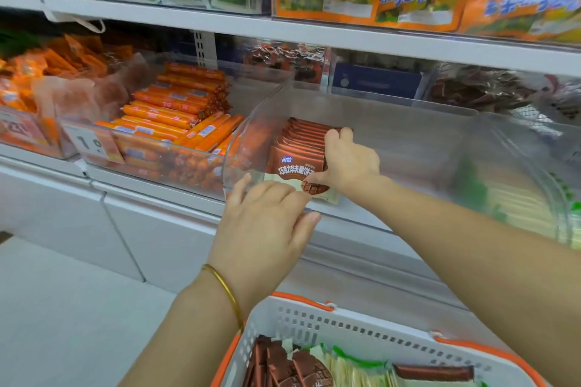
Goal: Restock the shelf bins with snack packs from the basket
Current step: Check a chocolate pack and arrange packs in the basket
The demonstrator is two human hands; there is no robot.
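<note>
A row of brown chocolate wafer packs [295, 150] stands upright at the left side of a clear plastic shelf bin [408, 135]. My right hand [349, 160] is inside the bin, its fingers curled over the top right edge of the row and its thumb against the front pack. My left hand [267, 223] is at the bin's front lip, fingers relaxed and touching the clear rim below the packs. A white basket with orange trim [330, 320] sits below, holding more brown packs [283, 364] and green-and-white packs [355, 367].
The neighbouring clear bin [151, 163] to the left is full of orange sausage sticks [176, 113]. Green-and-white packs [518, 207] fill the bin to the right. The upper shelf [283, 28] carries orange packs and a price tag. White cabinet fronts run below the bins.
</note>
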